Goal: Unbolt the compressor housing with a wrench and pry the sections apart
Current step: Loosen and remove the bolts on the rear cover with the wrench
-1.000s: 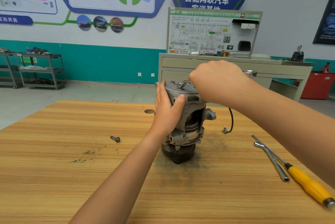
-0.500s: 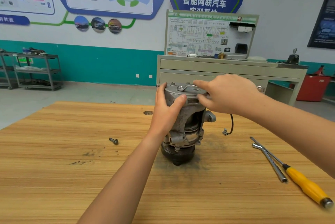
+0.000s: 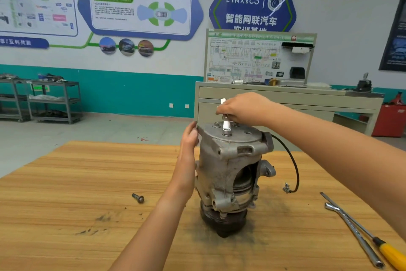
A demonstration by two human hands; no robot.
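The grey compressor [image 3: 228,167] stands upright on its black pulley in the middle of the wooden table [image 3: 66,216]. My left hand [image 3: 189,139] lies flat against its upper left side, fingers together. Above the top plate, my right hand [image 3: 243,108] pinches a shiny socket wrench [image 3: 225,127] that stands upright on a bolt head in the top plate. Other bolt heads show on the plate around it. A black wire [image 3: 293,167] loops from the housing's right side down to the table.
A loose bolt [image 3: 138,198] lies on the table left of the compressor. At the right lie an L-shaped socket wrench [image 3: 353,233] and a yellow-handled screwdriver [image 3: 386,251]. A grey cabinet [image 3: 285,99] stands behind the table, shelving carts [image 3: 52,99] far left.
My right hand rose from the top plate and now holds the wrench upright on a bolt. My left hand slid from wrapping the housing to pressing flat on its left side.
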